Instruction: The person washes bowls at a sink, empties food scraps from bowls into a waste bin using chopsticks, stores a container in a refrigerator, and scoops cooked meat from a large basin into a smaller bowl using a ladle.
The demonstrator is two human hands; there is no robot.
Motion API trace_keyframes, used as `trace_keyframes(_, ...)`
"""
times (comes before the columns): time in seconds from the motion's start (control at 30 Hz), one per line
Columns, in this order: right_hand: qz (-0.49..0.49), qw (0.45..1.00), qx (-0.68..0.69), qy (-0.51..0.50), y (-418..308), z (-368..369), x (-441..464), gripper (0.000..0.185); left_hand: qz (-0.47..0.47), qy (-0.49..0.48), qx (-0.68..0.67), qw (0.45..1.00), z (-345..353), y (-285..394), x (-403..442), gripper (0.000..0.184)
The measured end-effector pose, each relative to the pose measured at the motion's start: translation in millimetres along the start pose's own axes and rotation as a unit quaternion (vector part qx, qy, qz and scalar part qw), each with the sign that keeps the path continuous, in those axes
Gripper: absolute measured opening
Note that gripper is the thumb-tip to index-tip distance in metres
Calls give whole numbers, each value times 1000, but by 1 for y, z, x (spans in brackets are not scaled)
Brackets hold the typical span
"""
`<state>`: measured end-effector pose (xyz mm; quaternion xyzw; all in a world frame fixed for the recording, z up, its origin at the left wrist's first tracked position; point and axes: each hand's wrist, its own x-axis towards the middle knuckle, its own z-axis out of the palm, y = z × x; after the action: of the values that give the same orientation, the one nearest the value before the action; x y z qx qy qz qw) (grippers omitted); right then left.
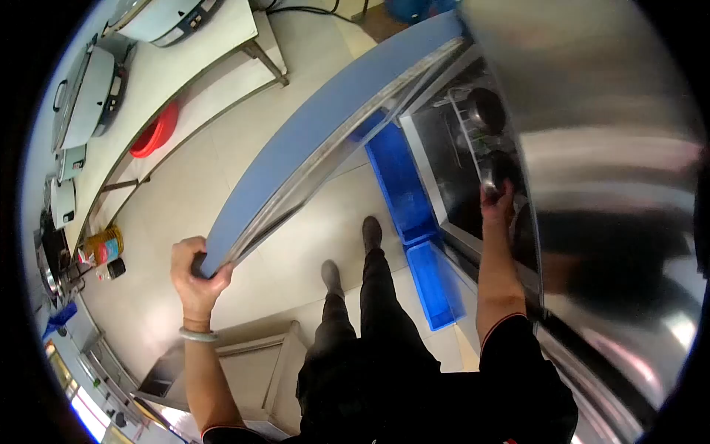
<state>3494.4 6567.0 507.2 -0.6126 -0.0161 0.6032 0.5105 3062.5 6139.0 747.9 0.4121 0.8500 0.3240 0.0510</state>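
My left hand [198, 275] is closed around the lower edge of a blue-grey refrigerator door [318, 122], which stands swung open. A bracelet [199, 335] is on that wrist. Reaching into the dark refrigerator interior, my right hand [498, 206] has its fingers on a shiny metal bowl [494, 172]. The far side of the bowl and some of my fingers are lost in shadow. Farther in, a second round metal bowl [486, 111] sits near a white wire shelf [464, 129]. Several darker shapes inside are too dim to name.
Below the opening, a blue crate [399, 189] and a smaller blue bin [435, 288] are on the tiled floor. A white table [166, 74] with several cookers runs along the left, a red basin [155, 132] beneath it. An oil jug [102, 246] stands at far left.
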Motion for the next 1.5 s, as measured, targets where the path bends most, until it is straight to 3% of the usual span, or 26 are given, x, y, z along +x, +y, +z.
trace_keyframes(0.07, -10, 997, 40, 66, 0, 16, 33, 30, -1, -7, 16, 1000, 2, -4, 0, 41)
trace_keyframes(0.13, -59, 996, 35, -64, 0, 13, 67, 31, 4, -6, 13, 1000, 8, -3, 2, 40)
trace_keyframes(0.23, -62, 989, 11, -137, -5, 10, 107, 35, -13, -22, 37, 999, 10, -2, 3, 36)
trace_keyframes(0.27, -80, 994, -4, -72, -8, 22, 98, 36, -18, -26, 38, 999, 11, -2, 3, 36)
trace_keyframes(0.53, -79, 994, -42, -69, -18, 20, 115, 42, -36, -48, 76, 995, 11, -1, 1, 48)
trace_keyframes(0.83, -66, 976, -208, -21, -31, 11, 130, 44, -34, -37, 53, 997, 15, 4, -5, 42)
trace_keyframes(0.93, -34, 975, -217, 42, -30, 14, 131, 46, -45, -37, 64, 996, 13, 7, -6, 42)
trace_keyframes(1.17, -17, 987, -142, 71, -14, 26, 58, 46, -47, -18, 37, 998, 15, 6, -13, 39)
trace_keyframes(1.2, -67, 987, -147, 12, -3, 22, 32, 44, -44, -15, 30, 998, 16, 9, -13, 39)
trace_keyframes(1.3, -83, 977, -195, 5, 37, -24, 6, 38, -14, -4, 27, 1000, 15, 18, -18, 40)
trace_keyframes(1.37, -139, 907, -391, -73, 68, -54, -58, 35, -44, 16, -10, 999, 13, 25, -23, 40)
trace_keyframes(1.43, -213, 756, -608, -110, 111, -124, -100, 50, -41, 10, -11, 999, 10, 29, -41, 41)
trace_keyframes(1.5, -155, 745, -622, -185, 133, -200, -171, 69, -34, -20, 2, 999, 14, 45, -60, 41)
